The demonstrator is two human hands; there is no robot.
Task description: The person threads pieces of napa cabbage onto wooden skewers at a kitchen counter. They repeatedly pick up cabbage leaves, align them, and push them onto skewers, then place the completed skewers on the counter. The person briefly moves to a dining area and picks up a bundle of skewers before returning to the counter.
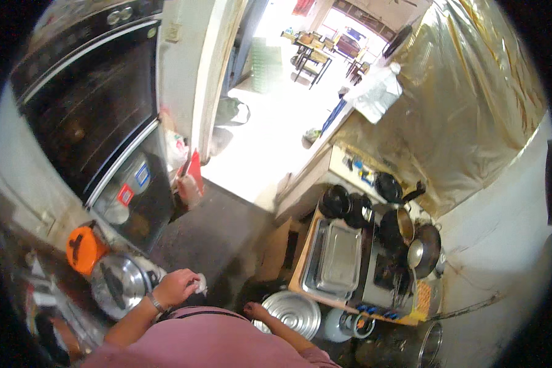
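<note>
My left hand (176, 288), with a metal bracelet or watch (155, 302) at the wrist, holds a small white thing (202, 284) between its fingers. The thing is too blurred to name. Close to that hand stands a round steel pot with a shiny lid (119, 283). My right hand (255, 311) hangs low in front of the body, its fingers curled. Whether anything is in it I cannot make out. Just beside it is a large round metal lid or pan (295, 313) with ringed grooves.
On the right, a gas stove (386, 280) carries dark pans, beside stacked metal trays (340, 257). A gas cylinder (342, 325) stands below. At left are a dark glass-front cabinet (96, 110) and an orange lid (83, 250). Ahead, a doorway opens onto tables (313, 57).
</note>
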